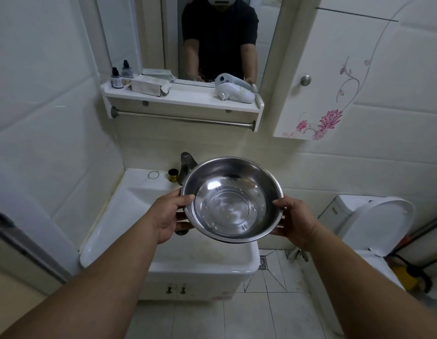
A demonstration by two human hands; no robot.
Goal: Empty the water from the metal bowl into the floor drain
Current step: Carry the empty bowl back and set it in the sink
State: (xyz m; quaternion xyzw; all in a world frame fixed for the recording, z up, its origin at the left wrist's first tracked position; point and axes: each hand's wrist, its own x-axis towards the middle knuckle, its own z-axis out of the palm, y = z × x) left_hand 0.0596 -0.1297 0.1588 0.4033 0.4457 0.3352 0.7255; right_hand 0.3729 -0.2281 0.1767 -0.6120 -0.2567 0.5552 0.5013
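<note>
A shiny metal bowl (231,199) is held in the air above the white washbasin (129,216), roughly level, with clear water in its bottom. My left hand (167,216) grips its left rim, thumb over the edge and fingers underneath. My right hand (294,220) grips the right rim the same way. The square floor drain (263,262) lies in the tiled floor to the right of the basin cabinet, below and right of the bowl.
A tap (185,167) stands behind the bowl. A toilet (378,223) with its lid raised is at the right. A shelf (183,97) with bottles and a hair dryer, a towel rail and a mirror hang above the basin. A wall cabinet (317,77) is at upper right.
</note>
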